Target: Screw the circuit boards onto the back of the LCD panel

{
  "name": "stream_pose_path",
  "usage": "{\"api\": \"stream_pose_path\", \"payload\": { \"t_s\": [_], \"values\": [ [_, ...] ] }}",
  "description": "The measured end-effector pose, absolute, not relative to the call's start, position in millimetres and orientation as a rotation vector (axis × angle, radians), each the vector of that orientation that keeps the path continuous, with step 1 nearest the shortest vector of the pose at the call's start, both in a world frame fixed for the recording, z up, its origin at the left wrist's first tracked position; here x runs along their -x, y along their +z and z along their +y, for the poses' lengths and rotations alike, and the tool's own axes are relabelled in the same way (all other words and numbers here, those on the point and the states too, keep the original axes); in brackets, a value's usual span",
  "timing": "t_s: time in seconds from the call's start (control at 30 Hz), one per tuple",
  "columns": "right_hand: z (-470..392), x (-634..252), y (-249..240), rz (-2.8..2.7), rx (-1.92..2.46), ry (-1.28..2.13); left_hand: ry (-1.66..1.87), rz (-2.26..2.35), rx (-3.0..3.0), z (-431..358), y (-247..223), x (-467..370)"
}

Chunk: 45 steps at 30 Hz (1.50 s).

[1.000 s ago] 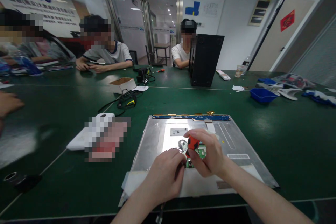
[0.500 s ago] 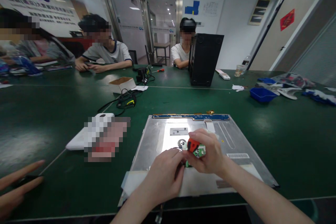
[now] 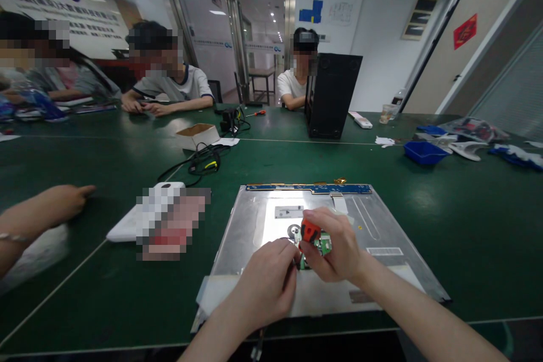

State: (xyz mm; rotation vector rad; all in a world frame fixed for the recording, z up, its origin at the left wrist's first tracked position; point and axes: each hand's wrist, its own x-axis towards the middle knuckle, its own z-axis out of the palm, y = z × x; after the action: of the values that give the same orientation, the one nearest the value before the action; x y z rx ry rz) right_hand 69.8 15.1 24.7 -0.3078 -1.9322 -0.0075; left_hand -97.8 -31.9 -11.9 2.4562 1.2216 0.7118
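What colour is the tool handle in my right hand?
Red-orange with black, on the tool handle, seen in the head view.

An electronics workshop: a long green bench mat [image 3: 85, 158], seated workers, a dismantled metal display panel [image 3: 382, 226], parts tray [image 3: 424, 154]

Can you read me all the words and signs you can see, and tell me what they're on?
No words here can be read.
Banner on the left wall: dark characters and a blue logo, too blurred.
Red diamond sign on the door: one gold character, too small.
White labels on the metal panel by the right hand and left hand: print too small.
Wall poster: unreadable.
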Motion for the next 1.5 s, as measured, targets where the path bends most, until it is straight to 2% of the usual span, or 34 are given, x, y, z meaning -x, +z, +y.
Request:
{"api": "stream_pose_path", "payload": {
  "t_s": [1.5],
  "values": [
    [18.1,-68.7,23.8,-1.849,0.359,0.001,0.734,1.256,-2.478,-31.1,-14.5,95.5]
  ]
}}
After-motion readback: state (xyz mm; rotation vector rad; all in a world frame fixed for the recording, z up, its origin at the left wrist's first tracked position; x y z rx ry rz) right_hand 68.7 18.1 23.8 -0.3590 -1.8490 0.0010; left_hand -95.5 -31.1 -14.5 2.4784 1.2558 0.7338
